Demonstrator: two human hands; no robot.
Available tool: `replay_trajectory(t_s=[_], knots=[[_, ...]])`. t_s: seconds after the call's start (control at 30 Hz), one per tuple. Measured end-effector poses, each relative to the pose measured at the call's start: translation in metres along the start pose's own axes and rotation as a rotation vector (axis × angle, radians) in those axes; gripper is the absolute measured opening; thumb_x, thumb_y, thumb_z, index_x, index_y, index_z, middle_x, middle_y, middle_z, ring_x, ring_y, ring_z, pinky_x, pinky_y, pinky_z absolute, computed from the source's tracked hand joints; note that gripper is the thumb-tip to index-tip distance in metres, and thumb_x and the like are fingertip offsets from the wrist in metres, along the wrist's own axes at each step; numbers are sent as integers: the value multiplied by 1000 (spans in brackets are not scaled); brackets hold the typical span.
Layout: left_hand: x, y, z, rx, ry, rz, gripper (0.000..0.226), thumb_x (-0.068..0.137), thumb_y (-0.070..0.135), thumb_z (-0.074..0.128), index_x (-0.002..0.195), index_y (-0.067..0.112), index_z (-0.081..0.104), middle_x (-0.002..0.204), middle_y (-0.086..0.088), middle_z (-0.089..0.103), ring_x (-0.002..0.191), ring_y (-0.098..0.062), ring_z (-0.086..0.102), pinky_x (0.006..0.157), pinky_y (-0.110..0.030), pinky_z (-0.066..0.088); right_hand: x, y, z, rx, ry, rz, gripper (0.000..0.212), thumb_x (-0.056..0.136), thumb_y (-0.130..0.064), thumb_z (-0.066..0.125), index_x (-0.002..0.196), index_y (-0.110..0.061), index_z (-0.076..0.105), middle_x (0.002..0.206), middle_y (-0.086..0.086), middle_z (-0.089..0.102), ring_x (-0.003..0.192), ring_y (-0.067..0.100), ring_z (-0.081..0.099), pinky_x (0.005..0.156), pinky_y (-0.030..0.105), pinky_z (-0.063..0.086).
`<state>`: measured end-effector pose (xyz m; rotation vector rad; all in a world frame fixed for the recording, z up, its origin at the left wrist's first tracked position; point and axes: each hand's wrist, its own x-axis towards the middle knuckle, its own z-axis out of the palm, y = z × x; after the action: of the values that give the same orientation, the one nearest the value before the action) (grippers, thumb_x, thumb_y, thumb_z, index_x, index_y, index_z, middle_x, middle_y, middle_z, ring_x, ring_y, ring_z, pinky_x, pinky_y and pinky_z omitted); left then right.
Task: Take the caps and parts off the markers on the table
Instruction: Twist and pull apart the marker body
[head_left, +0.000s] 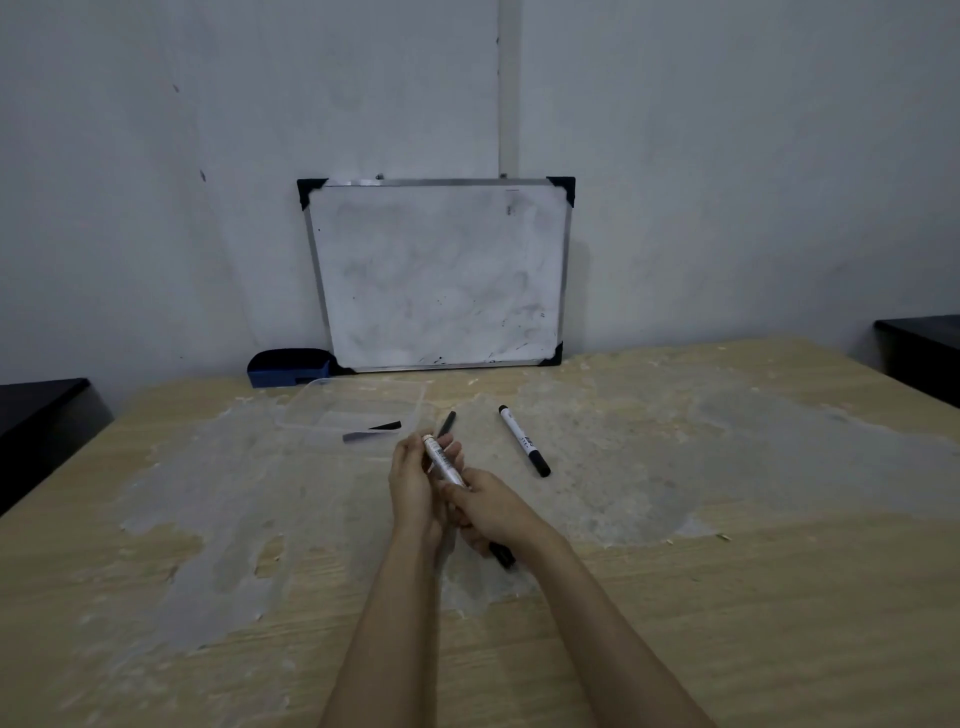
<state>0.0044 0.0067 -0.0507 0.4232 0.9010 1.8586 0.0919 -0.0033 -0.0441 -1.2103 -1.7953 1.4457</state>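
A white marker barrel (444, 460) is held tilted above the table's middle. My left hand (415, 483) wraps its upper part, and my right hand (491, 512) grips its lower end. A black piece (502, 555) sticks out below my right hand. A second marker (523, 440), white with black ends, lies on the table to the right. A thin black part (447, 423) lies just beyond my hands. Two dark flat pieces (371, 432) rest in a clear plastic tray (410, 415).
A small whiteboard (439, 275) leans on the wall at the table's back. A blue eraser holder (288, 368) stands left of it. Dark furniture (36, 421) flanks the table on the left, and more dark furniture (924, 358) on the right. The wooden tabletop (727, 597) is worn and patchy.
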Motion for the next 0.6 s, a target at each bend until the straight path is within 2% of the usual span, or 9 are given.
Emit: replay_trajectory(t_s=[0.1, 0.23, 0.4, 0.5, 0.6], knots=[[4, 3, -2, -65, -41, -28, 24, 99, 21, 33, 86, 16, 53, 72, -7, 51, 38, -3, 56, 40, -13, 48, 1, -1, 6, 17, -4, 18, 17, 95, -30, 40, 90, -15, 46, 57, 0, 40, 34, 7, 35, 37, 21, 29], [4, 1, -4, 0, -56, 13, 28, 99, 18, 33, 86, 11, 58, 77, -8, 56, 40, -1, 56, 40, -13, 47, 1, -1, 12, -4, 41, -32, 22, 96, -26, 40, 77, -19, 48, 56, -3, 43, 43, 8, 38, 44, 25, 29], [5, -1, -6, 7, -18, 1, 23, 97, 16, 42, 85, 7, 59, 73, -8, 60, 40, -2, 57, 40, -13, 48, 0, -1, 21, -10, 110, -57, 17, 97, -23, 39, 85, -19, 51, 57, -7, 44, 44, 4, 39, 43, 20, 28], [4, -2, -6, 26, -17, -4, 24, 96, 14, 43, 80, 6, 59, 73, -8, 59, 38, -2, 57, 40, -13, 49, -1, 0, 22, 28, 113, -55, 30, 97, -20, 37, 70, -29, 46, 58, -7, 42, 48, 5, 37, 44, 21, 26], [4, -3, -5, 73, -12, 9, 25, 95, 14, 43, 77, 8, 60, 75, -9, 60, 39, -1, 58, 41, -12, 49, -1, 0, 22, 30, 125, -49, 34, 97, -20, 37, 66, -30, 44, 57, -8, 42, 48, 5, 37, 43, 18, 27]])
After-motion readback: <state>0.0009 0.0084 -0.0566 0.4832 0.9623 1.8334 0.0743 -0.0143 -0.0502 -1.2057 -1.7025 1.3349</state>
